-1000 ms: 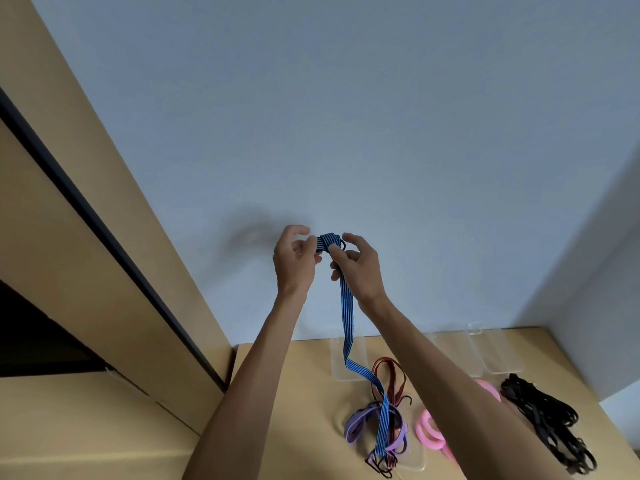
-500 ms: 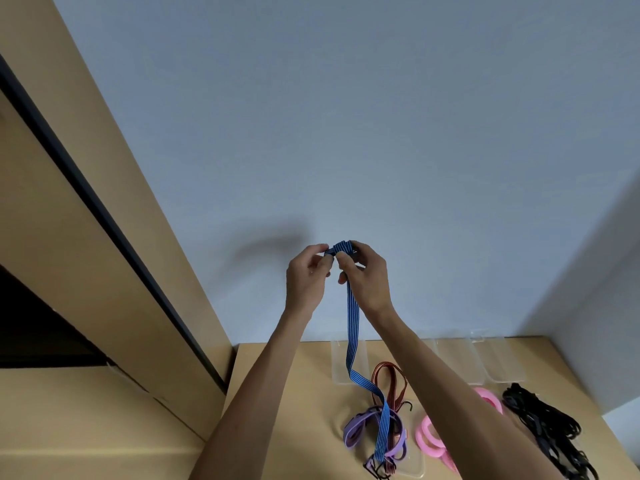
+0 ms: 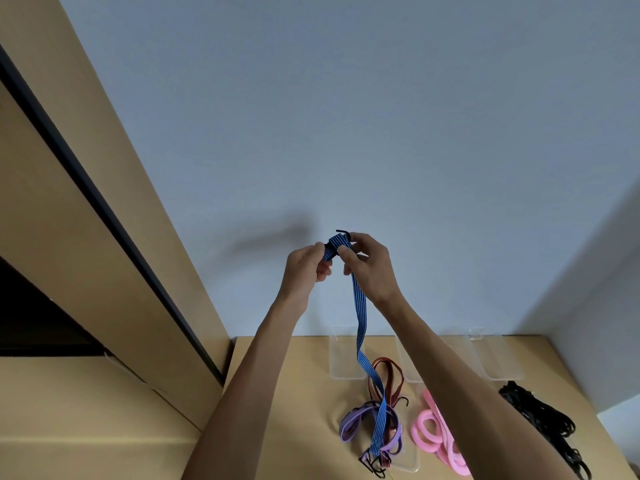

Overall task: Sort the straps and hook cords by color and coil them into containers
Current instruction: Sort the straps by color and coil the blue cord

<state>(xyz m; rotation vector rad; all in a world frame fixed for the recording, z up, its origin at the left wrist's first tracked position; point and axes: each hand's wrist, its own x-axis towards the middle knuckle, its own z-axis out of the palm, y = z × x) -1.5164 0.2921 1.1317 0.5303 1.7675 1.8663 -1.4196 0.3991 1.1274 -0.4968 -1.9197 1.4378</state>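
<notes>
While both arms reach up in front of a pale wall (image 3: 381, 116), the left hand (image 3: 304, 268) and right hand (image 3: 369, 265) meet at the top end of a blue striped strap (image 3: 360, 317). Left fingers curl in and pinch a short folded section of it; right thumb and fingers pinch the same fold from the other side, a dark hook tip poking out just above. Rest of the strap hangs straight down between the forearms, twists once, and its lower end reaches a tangle on the wooden table (image 3: 277, 393). That tangle: a purple strap (image 3: 349, 422) looped loosely, a dark red cord (image 3: 388, 372) behind it, black hooks at the near edge. Just right of it, pink straps (image 3: 429, 431) in coils. Well to the right, a heap of black straps (image 3: 540, 417). Clear plastic containers (image 3: 343, 358) stand in a row along the wall edge of the table. Tan cabinet (image 3: 86, 237) with a dark strip on the left.
</notes>
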